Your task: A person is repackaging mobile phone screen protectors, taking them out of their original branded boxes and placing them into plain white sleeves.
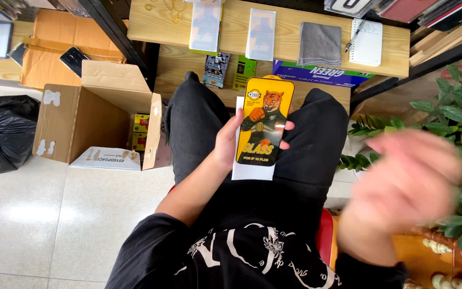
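one yellow packet [266, 120], left-held

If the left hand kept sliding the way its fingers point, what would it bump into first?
Probably nothing soon. The left hand grips a yellow tiger packet over the lap, fingers pointing toward the right thigh. The way past the packet looks free, though depth is hard to judge. The blurred right hand sits nearer the camera.

An open cardboard box [102, 120] stands on the floor beside a black bag [1, 134]. A grey cloth [320, 44] and notepad [367, 43] lie on the wooden table [156, 21].
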